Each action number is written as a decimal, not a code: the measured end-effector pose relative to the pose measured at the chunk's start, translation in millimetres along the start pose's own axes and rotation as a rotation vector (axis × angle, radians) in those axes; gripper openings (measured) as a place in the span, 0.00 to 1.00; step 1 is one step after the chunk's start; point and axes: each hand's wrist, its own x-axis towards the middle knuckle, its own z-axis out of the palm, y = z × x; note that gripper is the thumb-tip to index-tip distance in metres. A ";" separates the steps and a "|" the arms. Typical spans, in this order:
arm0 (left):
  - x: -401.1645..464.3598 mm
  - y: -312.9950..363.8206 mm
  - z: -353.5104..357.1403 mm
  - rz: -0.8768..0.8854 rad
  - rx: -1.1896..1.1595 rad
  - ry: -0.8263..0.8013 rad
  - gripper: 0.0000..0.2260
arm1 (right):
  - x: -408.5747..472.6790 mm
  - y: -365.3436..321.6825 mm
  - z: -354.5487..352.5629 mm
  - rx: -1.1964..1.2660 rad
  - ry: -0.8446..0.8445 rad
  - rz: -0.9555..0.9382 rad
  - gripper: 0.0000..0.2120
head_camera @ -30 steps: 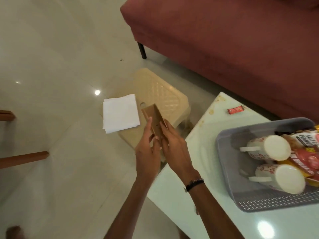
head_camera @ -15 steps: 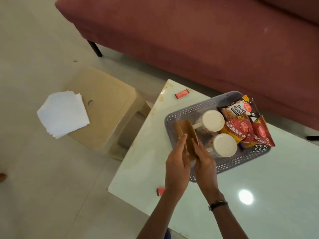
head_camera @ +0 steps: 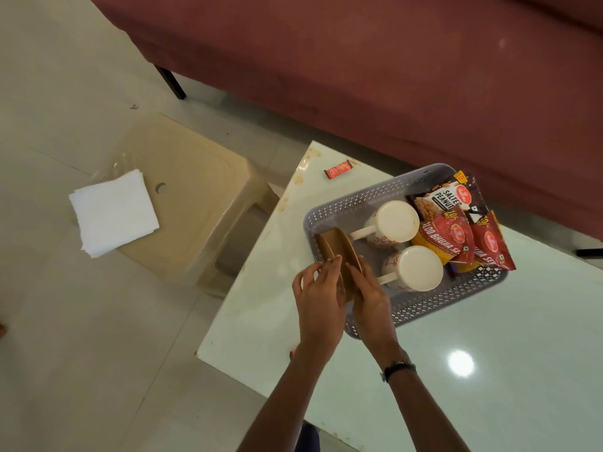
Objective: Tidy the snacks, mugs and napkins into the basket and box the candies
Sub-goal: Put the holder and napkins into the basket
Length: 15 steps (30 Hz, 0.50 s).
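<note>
A flat brown cardboard box [head_camera: 336, 252] stands on edge over the near-left corner of the grey basket [head_camera: 385, 190]. My left hand [head_camera: 321, 298] and my right hand [head_camera: 370, 296] press it from either side. In the basket lie two white mugs [head_camera: 391, 223] [head_camera: 412, 269] on their sides, beside several red and yellow snack packets [head_camera: 456, 230]. A red candy [head_camera: 337, 169] lies on the table beyond the basket. Another red candy [head_camera: 291, 353] peeks out by my left wrist at the table's near edge. White napkins [head_camera: 112, 212] sit stacked on the beige stool [head_camera: 195, 197].
The pale glossy table [head_camera: 489, 370] has its corner toward the stool. A maroon sofa [head_camera: 391, 60] runs along the far side. Tiled floor [head_camera: 65, 353] spreads to the left.
Both hands carried the brown box from above the stool over to the basket. Since half a second ago they have stayed at the basket's near-left corner, and the view has come closer.
</note>
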 end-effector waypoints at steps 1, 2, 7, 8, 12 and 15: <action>0.3 -0.4 -1.7 0.002 -0.013 -0.006 0.21 | -2.2 -4.3 -2.5 -0.021 0.036 -0.008 0.22; 1.6 -1.9 -4.1 0.017 -0.027 -0.014 0.21 | -2.7 -9.7 -4.1 -0.030 0.058 -0.017 0.21; 3.5 -11.8 -24.8 0.085 -0.169 0.051 0.18 | 1.0 -47.1 -5.7 -0.120 0.312 -0.108 0.17; 4.4 -19.2 -32.2 0.061 -0.208 0.101 0.17 | 3.8 -56.8 -3.9 -0.113 0.350 -0.150 0.16; 14.9 -69.4 -78.8 -0.136 -0.311 0.362 0.14 | 28.1 -111.6 21.6 -0.041 0.288 -0.254 0.12; 33.0 -121.4 -124.3 -0.287 -0.272 0.503 0.15 | 55.9 -161.1 63.1 0.111 0.097 -0.266 0.13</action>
